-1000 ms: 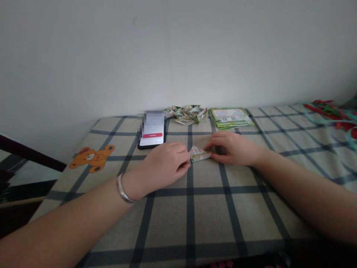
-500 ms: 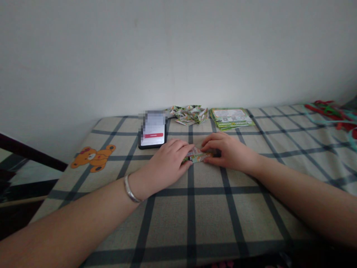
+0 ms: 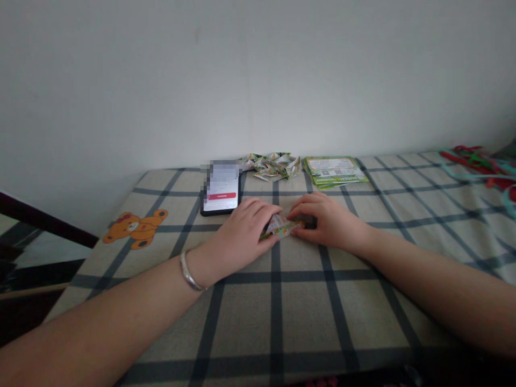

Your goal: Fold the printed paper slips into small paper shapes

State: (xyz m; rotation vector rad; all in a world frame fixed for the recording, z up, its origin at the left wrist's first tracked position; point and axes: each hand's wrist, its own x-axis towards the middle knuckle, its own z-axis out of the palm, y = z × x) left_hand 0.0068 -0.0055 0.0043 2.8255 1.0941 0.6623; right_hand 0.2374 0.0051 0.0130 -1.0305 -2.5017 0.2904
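Note:
A small piece of folded printed paper (image 3: pixel 282 226), green, white and orange, lies low over the checked tablecloth between my two hands. My left hand (image 3: pixel 245 226), with a silver bangle at the wrist, grips its left end between thumb and fingers. At the right end, the curled fingers and thumb of my right hand (image 3: pixel 322 217) pinch the paper. My fingers cover both ends, so its full shape is hidden. Behind the hands lies a pile of similar folded paper pieces (image 3: pixel 274 165), and to its right a stack of flat printed leaflets (image 3: pixel 335 171).
A phone (image 3: pixel 221 203) with a lit screen lies just beyond my left hand. An orange bear figure (image 3: pixel 136 228) is on the checked tablecloth (image 3: pixel 250 322) at left. Red, green and light-blue strips (image 3: pixel 479 166) lie at far right. A wall (image 3: pixel 258 80) rises behind the table.
The fingers of both hands have shifted slightly on the folded paper, and a bit more of its middle shows. The other things on the table stay where they were.

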